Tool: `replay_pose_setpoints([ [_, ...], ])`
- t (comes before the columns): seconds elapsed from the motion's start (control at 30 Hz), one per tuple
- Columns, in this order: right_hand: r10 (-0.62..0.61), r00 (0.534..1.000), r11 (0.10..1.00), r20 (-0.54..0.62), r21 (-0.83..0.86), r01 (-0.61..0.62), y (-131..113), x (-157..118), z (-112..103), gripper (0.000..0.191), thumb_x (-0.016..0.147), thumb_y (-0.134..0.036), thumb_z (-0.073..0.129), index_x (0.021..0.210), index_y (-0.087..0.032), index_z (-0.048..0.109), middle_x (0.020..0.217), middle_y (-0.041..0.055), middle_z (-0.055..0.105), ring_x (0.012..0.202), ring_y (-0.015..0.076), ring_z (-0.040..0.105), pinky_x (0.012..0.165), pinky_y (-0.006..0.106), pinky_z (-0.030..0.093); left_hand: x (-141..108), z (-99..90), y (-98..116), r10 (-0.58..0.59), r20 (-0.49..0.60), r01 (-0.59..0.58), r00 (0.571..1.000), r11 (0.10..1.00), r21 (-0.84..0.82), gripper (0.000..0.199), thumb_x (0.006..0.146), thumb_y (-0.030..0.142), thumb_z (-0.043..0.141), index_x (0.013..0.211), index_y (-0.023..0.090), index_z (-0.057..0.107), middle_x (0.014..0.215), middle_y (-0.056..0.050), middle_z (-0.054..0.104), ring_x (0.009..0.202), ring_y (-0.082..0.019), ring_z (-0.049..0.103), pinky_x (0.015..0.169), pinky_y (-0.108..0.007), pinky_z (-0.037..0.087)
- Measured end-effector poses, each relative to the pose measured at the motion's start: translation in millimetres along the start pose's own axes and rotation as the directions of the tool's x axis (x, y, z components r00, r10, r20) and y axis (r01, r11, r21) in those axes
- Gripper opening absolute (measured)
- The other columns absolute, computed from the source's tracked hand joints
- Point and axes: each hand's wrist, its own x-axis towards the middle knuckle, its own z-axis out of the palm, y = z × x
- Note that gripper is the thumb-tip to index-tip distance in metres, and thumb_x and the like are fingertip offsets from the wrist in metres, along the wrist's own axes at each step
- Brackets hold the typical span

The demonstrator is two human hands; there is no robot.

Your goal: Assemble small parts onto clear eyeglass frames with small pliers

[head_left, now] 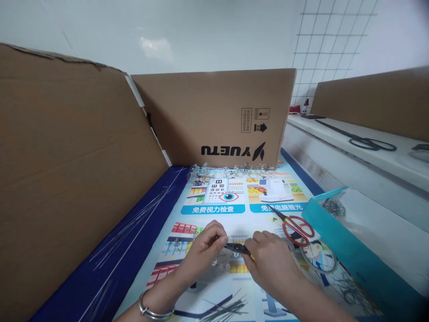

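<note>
Right hand (pixel 271 268), black needle-nose pliers (pixel 236 248)

L hand (pixel 208 250) pinches small clear piece (pixel 229 238) by tip of blk pliers (pixel 238 248), gripped in R hand (pixel 273 264), both over printed poster (pixel 214 209). Red-handled scissors (pixel 296 230) just right of R hand. Thin metal rods (pixel 228 308) near. Clear beaded strand (pixel 231 170) at far edge, cardboard box (pixel 214 116) beyond, teal bag (pixel 345 241) right.
</note>
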Motion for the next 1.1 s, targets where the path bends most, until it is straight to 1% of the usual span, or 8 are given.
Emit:
replay_pose_setpoints([
  [0.2, -0.023, 0.998, 0.998, -0.062, -0.068, 0.019, -3.4, -1.6, 8.1, 0.007, 0.078, -0.021, 0.051, 0.076, -0.019, 0.058, 0.074, 0.0052, 0.057, 0.074, 0.0194, 0.047, 0.064, 0.031, 0.027, -1.5, 5.0, -2.0, -0.016, -0.094, 0.020, 0.995, 0.999, 0.037, 0.018, 0.085, 0.023, 0.044, 0.068, 0.017, 0.045, 0.071, 0.000, 0.042, 0.068, -0.012, 0.042, 0.063, -0.024, 0.034],
  [0.33, -0.018, 0.999, 0.998, -0.047, -0.057, 0.015, -1.8, -0.2, 9.3, 0.008, 0.078, -0.022, 0.051, 0.076, -0.019, 0.059, 0.075, 0.0051, 0.057, 0.074, 0.0192, 0.048, 0.064, 0.031, 0.028, -2.5, 5.2, -5.3, -0.035, -0.092, 0.036, 0.995, 0.999, 0.014, 0.019, 0.085, 0.024, 0.043, 0.068, 0.017, 0.044, 0.071, 0.000, 0.042, 0.067, -0.012, 0.042, 0.062, -0.023, 0.034],
  [0.43, -0.003, 1.000, 0.998, -0.014, -0.056, 0.002, 4.7, 1.6, 1.8, 0.011, 0.078, -0.026, 0.051, 0.075, -0.020, 0.060, 0.075, 0.0048, 0.058, 0.075, 0.0194, 0.049, 0.063, 0.031, 0.028, -3.7, 3.4, -9.3, -0.046, -0.084, 0.045, 0.995, 0.999, -0.015, 0.019, 0.086, 0.025, 0.042, 0.069, 0.017, 0.043, 0.072, 0.000, 0.041, 0.066, -0.011, 0.041, 0.060, -0.023, 0.034],
  [0.57, 0.053, 0.998, 0.996, 0.023, -0.073, -0.051, 13.6, 2.4, -17.4, 0.017, 0.080, -0.030, 0.048, 0.073, -0.020, 0.060, 0.074, 0.0046, 0.057, 0.075, 0.0193, 0.049, 0.065, 0.030, 0.028, -4.8, 0.9, -14.1, -0.033, -0.100, 0.032, 0.994, 0.999, -0.010, 0.018, 0.086, 0.024, 0.042, 0.069, 0.017, 0.043, 0.072, 0.000, 0.042, 0.068, -0.012, 0.041, 0.063, -0.023, 0.034],
  [0.7, 0.027, 0.998, 0.999, 0.064, -0.018, -0.026, 11.0, 0.6, -28.6, 0.021, 0.082, -0.032, 0.043, 0.075, -0.021, 0.059, 0.076, 0.0036, 0.057, 0.076, 0.0185, 0.049, 0.065, 0.029, 0.028, -4.1, 0.9, -14.1, -0.013, -0.079, 0.013, 0.997, 1.000, -0.004, 0.018, 0.087, 0.023, 0.041, 0.070, 0.017, 0.044, 0.072, 0.000, 0.042, 0.068, -0.012, 0.041, 0.064, -0.024, 0.033],
  [0.87, 0.016, 0.996, 1.000, 0.088, -0.018, -0.015, 2.5, 1.6, -17.2, 0.017, 0.080, -0.027, 0.044, 0.076, -0.020, 0.059, 0.078, 0.0044, 0.057, 0.078, 0.0192, 0.048, 0.066, 0.030, 0.027, -2.3, 3.1, -10.1, 0.010, -0.052, -0.011, 0.999, 1.000, -0.015, 0.018, 0.086, 0.021, 0.041, 0.069, 0.017, 0.045, 0.072, 0.000, 0.042, 0.070, -0.012, 0.042, 0.066, -0.025, 0.033],
  [0.97, 0.027, 0.997, 0.999, 0.079, -0.028, -0.025, 2.6, 3.0, -9.7, 0.018, 0.081, -0.028, 0.044, 0.078, -0.020, 0.059, 0.080, 0.0050, 0.057, 0.079, 0.0197, 0.047, 0.067, 0.031, 0.027, -2.7, 4.1, -8.6, 0.025, -0.028, -0.026, 0.999, 0.999, -0.021, 0.018, 0.086, 0.021, 0.042, 0.069, 0.017, 0.045, 0.072, 0.000, 0.042, 0.071, -0.012, 0.042, 0.067, -0.025, 0.033],
  [1.1, 0.022, 0.997, 1.000, 0.078, -0.001, -0.022, 4.0, 3.4, -6.3, 0.018, 0.082, -0.030, 0.043, 0.079, -0.021, 0.059, 0.081, 0.0044, 0.056, 0.080, 0.0195, 0.046, 0.068, 0.030, 0.026, -3.7, 4.8, -8.3, 0.030, -0.021, -0.030, 0.999, 0.999, -0.027, 0.017, 0.086, 0.021, 0.042, 0.070, 0.017, 0.046, 0.073, 0.000, 0.042, 0.071, -0.012, 0.042, 0.067, -0.025, 0.033],
])
